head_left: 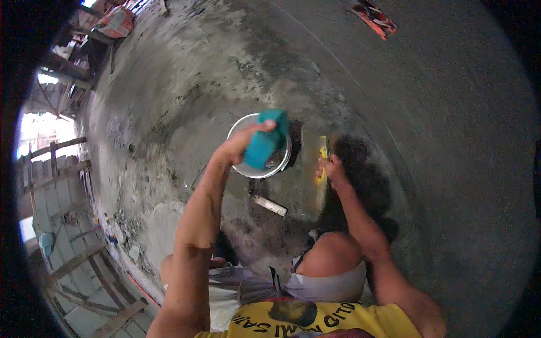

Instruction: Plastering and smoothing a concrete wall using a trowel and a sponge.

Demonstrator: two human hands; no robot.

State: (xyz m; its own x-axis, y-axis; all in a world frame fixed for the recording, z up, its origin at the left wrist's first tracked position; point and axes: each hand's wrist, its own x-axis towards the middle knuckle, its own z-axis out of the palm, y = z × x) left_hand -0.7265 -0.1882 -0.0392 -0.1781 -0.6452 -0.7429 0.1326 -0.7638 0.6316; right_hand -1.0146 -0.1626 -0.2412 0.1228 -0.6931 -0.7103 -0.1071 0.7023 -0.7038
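My left hand [243,143] grips a teal sponge [264,145], blurred by motion, above a white bucket [231,132]. The sponge and hand hide much of the bucket's inside. To the right of the bucket, my right hand [332,170] is wrapped around the yellow handle of a long, flat plastering float [313,194]. The float stands lengthwise close to the grey cement surface; whether it touches cannot be told. A short white stick-like piece [270,205] lies below the bucket, near my knees.
Grey cement [462,169] spreads smooth on the right, rougher and patchy on the left. An orange-red tool [376,21] lies at the far right. Wooden framing [90,265] and rubble [127,242] line the left side. A thin line [344,65] curves across the surface.
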